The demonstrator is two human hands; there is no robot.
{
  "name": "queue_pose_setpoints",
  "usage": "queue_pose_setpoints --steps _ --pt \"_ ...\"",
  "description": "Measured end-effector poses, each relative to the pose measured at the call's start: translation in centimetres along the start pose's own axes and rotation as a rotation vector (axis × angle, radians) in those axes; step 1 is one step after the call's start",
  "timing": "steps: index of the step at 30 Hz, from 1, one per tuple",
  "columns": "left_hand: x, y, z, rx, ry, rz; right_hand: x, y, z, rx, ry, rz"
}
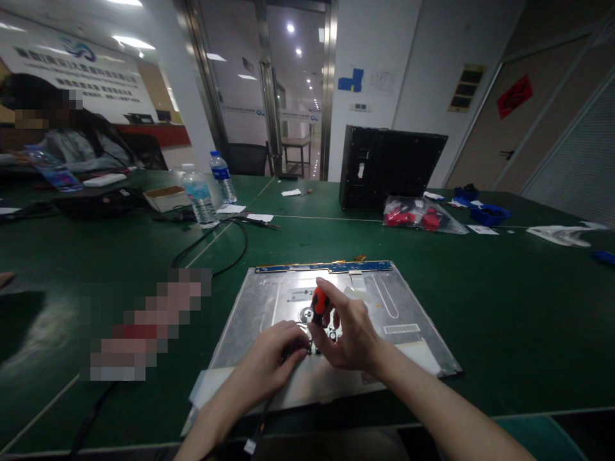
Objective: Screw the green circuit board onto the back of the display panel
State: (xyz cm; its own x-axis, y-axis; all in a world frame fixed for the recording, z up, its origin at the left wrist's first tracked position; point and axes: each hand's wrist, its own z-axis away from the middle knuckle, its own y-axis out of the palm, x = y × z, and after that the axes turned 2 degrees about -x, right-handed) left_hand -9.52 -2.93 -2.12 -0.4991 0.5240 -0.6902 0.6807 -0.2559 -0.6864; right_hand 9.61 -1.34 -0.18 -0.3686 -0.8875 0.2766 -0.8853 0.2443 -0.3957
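Note:
A silver LCD panel (283,288) lies back side up on the table in front of me, a blue circuit board strip (327,267) along its far edge. In my right hand (353,330) is a short screwdriver (319,306) with a red and black handle, held upright between thumb and fingers. Its tip is hidden behind my fingers, over a small metal assembly with a round disc (306,314). Beside it, my left hand (278,355) curls its fingers at the assembly's near left edge; what they grip is hidden. A dark cable (262,419) hangs below my left wrist.
A black monitor-like housing (391,166) stands behind, with a plastic bag of red parts (416,216) before it. Water bottles (199,195) and a looping black cable (246,246) are at left. Blue trays (490,214) sit at right. A person (91,134) sits far left.

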Motion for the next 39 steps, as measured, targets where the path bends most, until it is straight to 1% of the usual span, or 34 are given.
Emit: queue_pose_setpoints --steps 4,12,17,23,31,34,39 --pt "0.11 -0.02 -0.01 0.015 -0.009 -0.017 0.04 -0.04 0.12 0.018 0.017 -0.022" --pt "0.17 0.07 0.08 0.010 -0.018 -0.001 -0.17 0.26 0.14 -0.050 0.006 0.030" --pt "0.53 0.15 0.09 0.011 0.004 0.002 -0.15 0.11 0.21 -0.020 0.008 0.013" --pt "0.09 -0.07 -0.07 0.016 0.000 -0.022 -0.02 -0.02 0.36 0.007 0.050 -0.040" --pt "-0.01 -0.12 0.02 0.008 -0.016 -0.011 -0.03 0.10 -0.11 -0.083 0.026 0.013" --pt "0.06 -0.04 0.10 -0.003 -0.025 -0.018 -0.01 0.01 -0.15 -0.079 0.020 0.000" --pt "0.03 0.02 0.04 0.014 -0.011 -0.020 0.06 -0.14 0.08 -0.037 0.035 -0.071"
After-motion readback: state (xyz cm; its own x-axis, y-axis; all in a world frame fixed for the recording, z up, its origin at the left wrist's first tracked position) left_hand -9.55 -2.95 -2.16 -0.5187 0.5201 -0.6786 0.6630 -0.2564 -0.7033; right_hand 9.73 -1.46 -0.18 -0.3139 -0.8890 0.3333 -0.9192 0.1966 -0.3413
